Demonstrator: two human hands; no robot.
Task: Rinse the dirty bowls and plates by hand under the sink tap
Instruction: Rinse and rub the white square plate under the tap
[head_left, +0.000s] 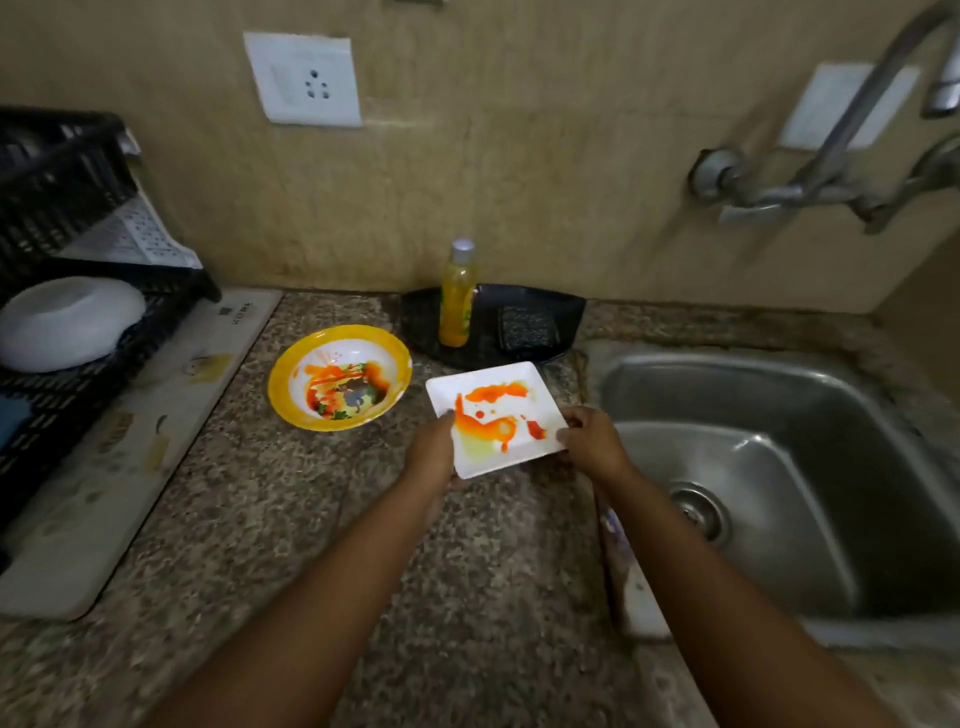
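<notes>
Both hands hold one white square plate (496, 415) over the speckled stone counter (291, 519). The left hand (434, 449) grips the plate at its near left corner, with the thumb on the top face and the fingers under it. The right hand (592, 439) pinches the right corner of the plate, with the fingers curled round the edge. The plate is tilted a little and has orange and red sauce smears on it.

Just left of the left hand, and a little farther from the person, a yellow-rimmed bowl (340, 376) stands on the counter, with orange stains inside. Beyond the two hands, a black tray (545, 312) lies against the wall; on it stand a bottle of yellow liquid (456, 296) and a dark scrub pad (527, 325).

To the right of the right hand is the steel sink (779, 467), with the drain (698, 512) close to the right forearm. The tap (831, 156) is mounted on the wall, above and to the right of this hand.

Far to the left of the left hand, a black dish rack (62, 208) holds an overturned white bowl (70, 322).
</notes>
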